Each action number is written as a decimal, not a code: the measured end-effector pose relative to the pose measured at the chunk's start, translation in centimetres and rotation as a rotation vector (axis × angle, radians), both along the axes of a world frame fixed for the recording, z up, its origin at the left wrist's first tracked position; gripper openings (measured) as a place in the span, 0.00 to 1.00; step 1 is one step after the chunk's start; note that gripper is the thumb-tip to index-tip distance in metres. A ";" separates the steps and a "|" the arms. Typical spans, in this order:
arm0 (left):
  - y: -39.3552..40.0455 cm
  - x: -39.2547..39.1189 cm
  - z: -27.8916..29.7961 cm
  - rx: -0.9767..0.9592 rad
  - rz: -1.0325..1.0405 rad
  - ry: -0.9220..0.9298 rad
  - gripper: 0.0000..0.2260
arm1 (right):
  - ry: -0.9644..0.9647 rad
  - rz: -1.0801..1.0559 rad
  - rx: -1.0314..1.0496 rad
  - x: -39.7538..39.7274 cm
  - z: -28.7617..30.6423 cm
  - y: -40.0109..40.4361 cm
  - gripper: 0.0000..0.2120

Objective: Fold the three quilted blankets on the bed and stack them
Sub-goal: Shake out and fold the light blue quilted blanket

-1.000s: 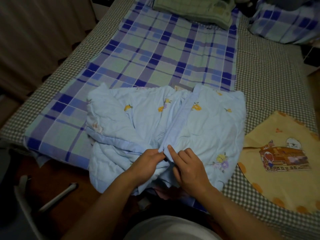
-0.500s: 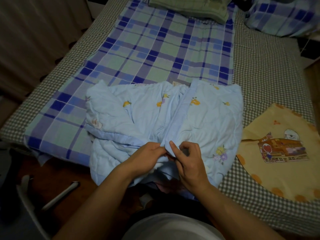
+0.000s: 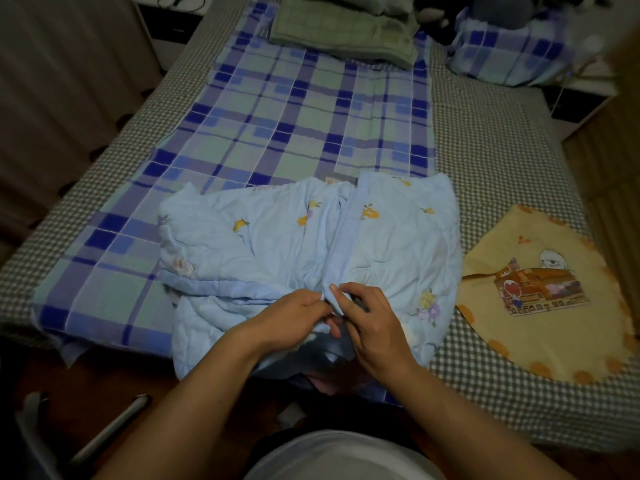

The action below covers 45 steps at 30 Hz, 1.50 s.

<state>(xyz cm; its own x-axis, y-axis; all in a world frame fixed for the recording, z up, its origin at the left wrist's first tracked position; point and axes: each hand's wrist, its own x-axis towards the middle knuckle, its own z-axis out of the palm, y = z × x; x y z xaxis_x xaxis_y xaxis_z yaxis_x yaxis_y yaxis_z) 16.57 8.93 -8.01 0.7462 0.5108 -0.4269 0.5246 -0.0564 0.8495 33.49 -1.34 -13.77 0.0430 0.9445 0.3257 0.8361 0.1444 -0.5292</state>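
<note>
Versus earlier, right hand (image 3: 372, 327) fingers curled tighter, both it and left hand (image 3: 294, 318) pinching the blue quilted blanket (image 3: 277, 244) edge band; blanket bunched crosswise on plaid blanket (image 3: 277, 126), near bed edge.

My bed (image 3: 485, 140) wears a small grey-and-white checked cover. A blue, green and white plaid sheet (image 3: 277, 109) lies flat down its middle and left. My light blue flowered blanket (image 3: 398, 237) sits rumpled on the near part of that sheet. A yellow cartoon cloth (image 3: 540, 289) lies near right; a folded green blanket (image 3: 343, 32) rests at the far end.
</note>
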 end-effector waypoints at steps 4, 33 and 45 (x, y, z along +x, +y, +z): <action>-0.1 -0.2 0.1 0.010 0.081 0.003 0.13 | -0.001 0.036 0.030 -0.8 1.2 -0.1 0.22; -13.0 -7.0 6.5 -0.375 1.438 -0.419 0.08 | 0.437 -0.559 -0.003 5.1 13.1 0.6 0.09; -9.8 -5.6 10.3 -0.162 0.888 -0.216 0.06 | 0.299 0.009 0.253 -9.9 10.8 -3.8 0.19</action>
